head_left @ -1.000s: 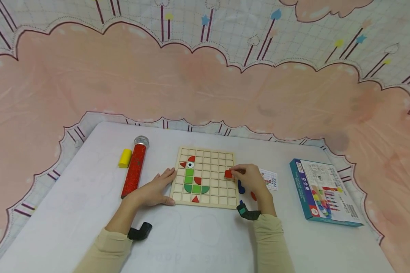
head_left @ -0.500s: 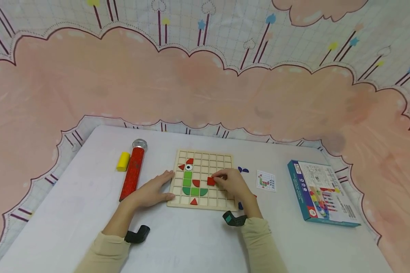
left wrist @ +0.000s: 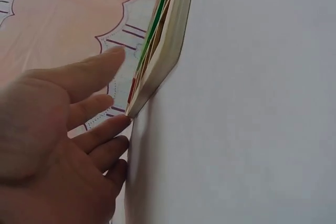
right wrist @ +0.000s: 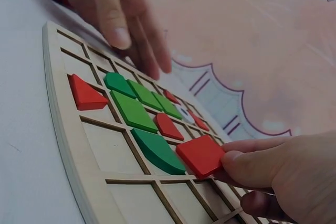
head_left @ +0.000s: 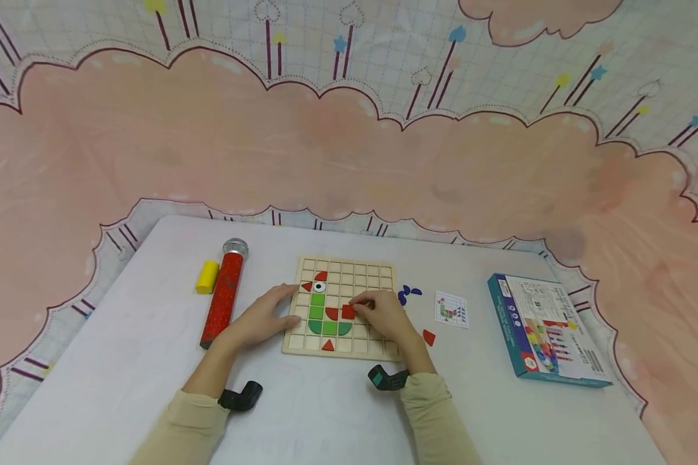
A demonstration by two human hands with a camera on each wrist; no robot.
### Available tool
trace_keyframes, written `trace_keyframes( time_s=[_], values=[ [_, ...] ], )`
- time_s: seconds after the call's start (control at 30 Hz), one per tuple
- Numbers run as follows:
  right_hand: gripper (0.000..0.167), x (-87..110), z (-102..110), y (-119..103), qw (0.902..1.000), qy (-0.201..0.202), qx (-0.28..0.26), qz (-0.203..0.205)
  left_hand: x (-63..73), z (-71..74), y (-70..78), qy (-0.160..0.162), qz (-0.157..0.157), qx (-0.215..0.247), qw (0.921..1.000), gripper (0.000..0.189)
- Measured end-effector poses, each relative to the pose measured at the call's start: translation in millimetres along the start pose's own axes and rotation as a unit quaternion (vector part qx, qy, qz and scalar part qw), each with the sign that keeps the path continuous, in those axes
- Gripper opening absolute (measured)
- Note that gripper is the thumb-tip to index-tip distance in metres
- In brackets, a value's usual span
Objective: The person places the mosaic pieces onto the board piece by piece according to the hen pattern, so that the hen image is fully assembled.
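Observation:
Between thumb and fingers my right hand [head_left: 384, 314] pinches a red square tile [right wrist: 201, 155], held at the wooden grid board [head_left: 365, 351] beside a red quarter-round piece [right wrist: 169, 126]. In the right wrist view the tile sits slightly tilted, just past a dark green rounded piece [right wrist: 157, 151]. Light green squares [head_left: 317, 299], a white eye piece [head_left: 319, 287] and small red pieces fill other cells, and a red triangle [right wrist: 86, 93] lies in a near cell. My left hand [head_left: 264, 316] rests with extended fingers at the board's left edge, its fingertips touching the rim in the left wrist view.
Right of the board lie blue petal-shaped pieces [head_left: 403, 297], a loose red piece [head_left: 428, 337] and a small pattern card [head_left: 451, 309]. A boxed set [head_left: 549, 329] stands farther right. To the left are a red microphone [head_left: 225, 297] and a yellow cylinder [head_left: 207, 277].
My right hand has carried the red square tile leftward from the board's right edge to beside the red quarter-round piece. The left hand stays at the board's left edge.

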State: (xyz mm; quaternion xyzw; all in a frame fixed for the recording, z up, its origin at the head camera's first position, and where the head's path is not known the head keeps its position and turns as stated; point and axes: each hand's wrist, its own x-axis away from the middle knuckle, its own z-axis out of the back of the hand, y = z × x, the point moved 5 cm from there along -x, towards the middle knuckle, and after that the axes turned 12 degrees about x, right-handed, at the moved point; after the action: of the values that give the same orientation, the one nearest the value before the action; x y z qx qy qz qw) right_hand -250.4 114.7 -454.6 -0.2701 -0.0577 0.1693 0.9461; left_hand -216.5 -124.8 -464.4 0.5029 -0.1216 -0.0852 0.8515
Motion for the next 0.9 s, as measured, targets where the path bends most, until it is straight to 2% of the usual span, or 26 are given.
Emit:
trace_keyframes(
  time_s=[0.2,0.27,0.5,0.67,0.9],
  values=[
    [0.013,-2.3,-5.2,-1.3,0.9999,-0.006,0.013,-0.008,-29.3,6.7,-3.7,0.014,0.009,0.028,0.9995,0.063],
    [0.013,-2.5,-8.2,-2.6,0.9997,-0.012,0.017,-0.010,-35.3,8.8,-6.3,0.017,0.008,0.035,0.9992,0.063],
    [0.013,-0.2,-12.9,-4.7,0.9992,-0.014,0.034,-0.015,-34.9,13.5,-14.4,0.015,-0.002,0.031,0.9994,0.063],
    [0.012,1.7,-6.7,-3.8,0.9988,-0.009,0.043,-0.021,-39.0,11.2,-11.9,0.009,-0.028,0.013,0.9995,0.065],
    [0.013,1.9,-4.2,-7.9,0.9984,-0.025,0.049,-0.014,-43.5,7.6,-10.9,0.012,-0.034,-0.005,0.9993,0.066]
  ],
)
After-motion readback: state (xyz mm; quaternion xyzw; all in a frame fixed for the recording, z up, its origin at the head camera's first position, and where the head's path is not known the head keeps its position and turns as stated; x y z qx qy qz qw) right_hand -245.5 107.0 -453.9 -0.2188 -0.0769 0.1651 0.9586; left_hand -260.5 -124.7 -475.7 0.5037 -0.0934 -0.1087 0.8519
